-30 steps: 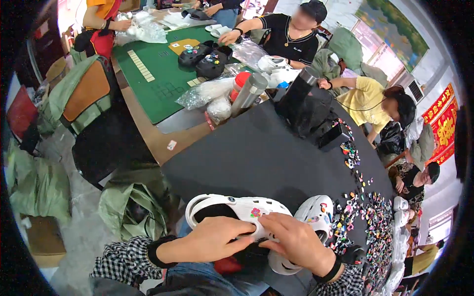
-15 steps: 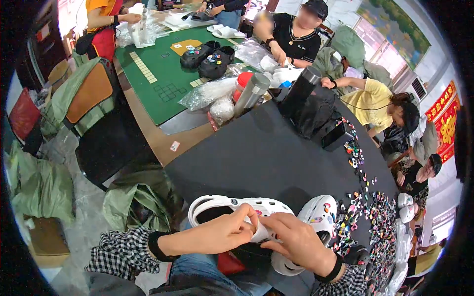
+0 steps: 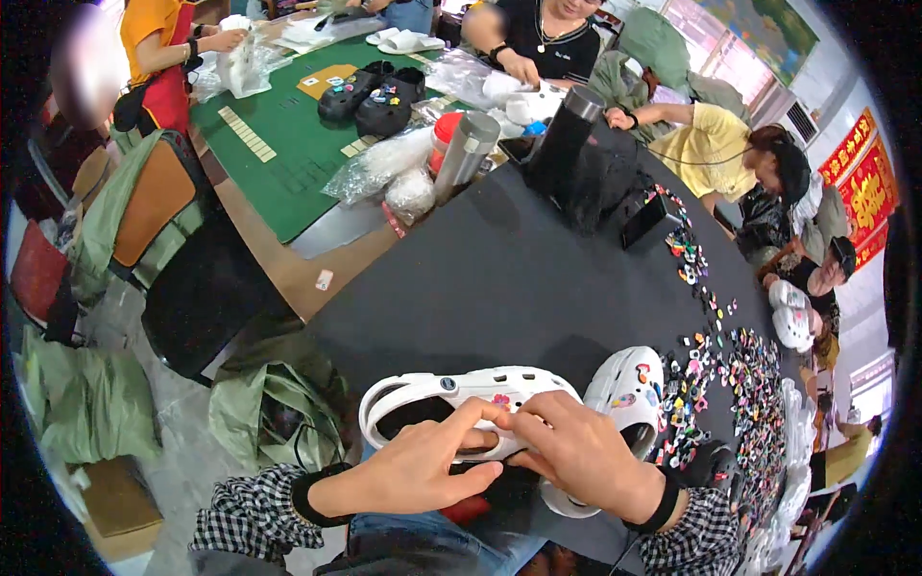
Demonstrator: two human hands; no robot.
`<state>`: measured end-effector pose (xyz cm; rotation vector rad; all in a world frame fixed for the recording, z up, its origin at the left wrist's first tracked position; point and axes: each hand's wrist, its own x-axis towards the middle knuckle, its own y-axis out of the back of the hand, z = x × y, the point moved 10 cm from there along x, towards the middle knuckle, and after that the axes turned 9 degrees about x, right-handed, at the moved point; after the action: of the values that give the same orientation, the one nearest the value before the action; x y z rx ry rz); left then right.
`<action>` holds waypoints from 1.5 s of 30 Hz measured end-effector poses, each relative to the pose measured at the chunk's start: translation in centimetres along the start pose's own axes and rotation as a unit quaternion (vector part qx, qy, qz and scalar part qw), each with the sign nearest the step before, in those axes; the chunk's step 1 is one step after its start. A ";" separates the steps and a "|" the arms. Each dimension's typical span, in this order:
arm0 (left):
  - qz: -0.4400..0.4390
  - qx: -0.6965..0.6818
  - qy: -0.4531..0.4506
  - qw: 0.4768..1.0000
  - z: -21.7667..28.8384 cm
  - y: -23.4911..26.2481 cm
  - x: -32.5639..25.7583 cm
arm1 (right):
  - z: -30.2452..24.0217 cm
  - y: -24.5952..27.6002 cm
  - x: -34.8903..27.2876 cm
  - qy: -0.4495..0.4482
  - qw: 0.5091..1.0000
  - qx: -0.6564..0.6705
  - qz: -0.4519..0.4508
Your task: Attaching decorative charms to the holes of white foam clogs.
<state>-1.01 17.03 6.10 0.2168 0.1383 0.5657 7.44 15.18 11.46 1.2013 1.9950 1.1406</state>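
A white clog shoe lies on its side at the near edge of the dark table, its heel strap toward the left. My left hand grips its lower side, fingers pressing near a small pink charm on the upper. My right hand holds the shoe's middle from the right, fingertips meeting the left hand's. A second white clog with several coloured charms stands just behind my right hand.
Several small coloured charms are scattered along the table's right side. A dark bottle and a black bag stand at the far end. Other people sit around; black clogs lie on a green mat. A green bag sits on the floor.
The view has drifted a little. Both hands stay on the white clog, with my fingertips shifted closer together over its upper.
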 end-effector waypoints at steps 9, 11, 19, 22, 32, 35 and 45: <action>0.003 0.085 -0.024 0.996 0.4 0.3 0.2 | 0.3 -0.6 -0.2 0.001 0.999 -0.033 -0.005; -0.002 0.110 -0.013 0.994 0.1 0.3 0.1 | 0.3 -0.7 -0.1 0.007 0.999 -0.032 -0.008; -0.025 0.142 -0.057 0.988 1.2 -0.3 0.0 | -0.1 0.0 -1.1 0.032 0.999 -0.015 0.032; -0.082 0.102 -0.016 0.991 1.2 -0.8 0.4 | -0.6 0.5 -1.8 0.035 0.996 -0.048 0.064; -0.031 -0.256 -0.025 0.966 1.2 -1.7 3.1 | -1.5 4.2 -9.6 -0.059 0.977 -0.066 0.192; 0.003 -0.262 0.007 0.965 1.3 -2.4 4.6 | -0.4 3.8 -12.5 -0.138 0.968 -0.054 0.201; 0.012 -0.317 -0.023 0.948 3.7 -6.1 7.7 | 1.7 -1.0 -17.1 -0.209 0.937 -0.007 0.279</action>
<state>9.24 15.57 7.72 -0.3963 -0.0959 0.6022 16.12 0.35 10.17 1.8927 1.3590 1.0237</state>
